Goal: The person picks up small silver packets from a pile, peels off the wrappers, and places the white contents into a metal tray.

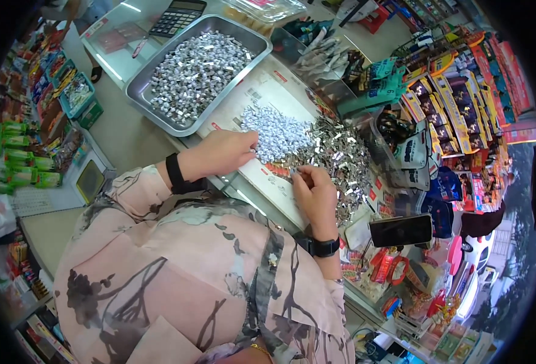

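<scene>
My left hand (234,147) has its fingers curled together at the near edge of a heap of small bluish-white pieces (274,128); whatever its fingertips hold is hidden. To the right of it, my right hand (316,193) pinches thumb and finger on a tiny silvery piece (293,171), too small to name. Beside the pale heap, and touching it, spreads a pile of small shiny metal pieces (350,164), darker in colour. Both heaps lie on a flat white board (234,112) with printed marks. A metal tray (135,91) full of similar small silver-white pieces rests at the board's far left.
A calculator (178,17) lies behind the tray. A dark-screened phone (400,230) stands right of my right hand, near red tape rolls (396,270). Clear bins with packets (316,57) line the far side. Hanging snack packs (450,109) crowd the right; green packets (22,158) sit left.
</scene>
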{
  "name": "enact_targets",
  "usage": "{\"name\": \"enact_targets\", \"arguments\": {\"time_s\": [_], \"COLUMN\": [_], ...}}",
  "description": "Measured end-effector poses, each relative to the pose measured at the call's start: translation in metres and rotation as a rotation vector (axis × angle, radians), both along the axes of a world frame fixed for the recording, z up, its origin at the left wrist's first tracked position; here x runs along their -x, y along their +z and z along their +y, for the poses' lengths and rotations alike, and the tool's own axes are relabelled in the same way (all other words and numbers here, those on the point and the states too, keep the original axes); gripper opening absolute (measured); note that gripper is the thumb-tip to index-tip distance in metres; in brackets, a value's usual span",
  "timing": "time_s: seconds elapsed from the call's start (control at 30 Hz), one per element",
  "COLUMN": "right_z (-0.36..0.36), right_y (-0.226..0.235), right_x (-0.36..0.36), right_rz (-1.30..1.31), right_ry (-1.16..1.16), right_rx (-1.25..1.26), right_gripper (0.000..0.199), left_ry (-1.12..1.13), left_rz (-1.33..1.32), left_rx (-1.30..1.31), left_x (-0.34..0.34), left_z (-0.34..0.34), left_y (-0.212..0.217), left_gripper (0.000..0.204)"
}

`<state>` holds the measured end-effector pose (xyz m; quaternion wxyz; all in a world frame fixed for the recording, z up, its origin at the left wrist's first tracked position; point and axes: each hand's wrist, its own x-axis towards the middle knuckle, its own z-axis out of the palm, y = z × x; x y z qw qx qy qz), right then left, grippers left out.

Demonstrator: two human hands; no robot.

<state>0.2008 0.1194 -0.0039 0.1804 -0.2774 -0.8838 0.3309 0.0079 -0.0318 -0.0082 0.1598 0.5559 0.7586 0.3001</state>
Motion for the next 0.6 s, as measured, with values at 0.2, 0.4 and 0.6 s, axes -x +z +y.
{"name": "enact_targets", "arguments": {"time_s": [0.2,0.4,0.6], "right_z": [0.003,0.005,0.002], "right_y": [0.005,-0.018,-0.008], "right_x": [0.011,0.015,0.010], "right_rz": [0.008,0.032,0.076], "right_ry": [0.024,0.007,0.034], "right_rx": [-0.105,-0.073,-0.203], "right_gripper": [0.016,0.018,0.013], "left_ry": [-0.076,-0.027,0.056], "left_rz": [0.048,-0.105,-0.992], "left_rx": [-0.001,0.018,0.014], "left_x": [0.001,0.008,0.011], "left_z": [0.010,0.007,0.010], "left_y": [-0.004,0.003,0.015], "left_gripper": [0.014,0.014,0.003]}}
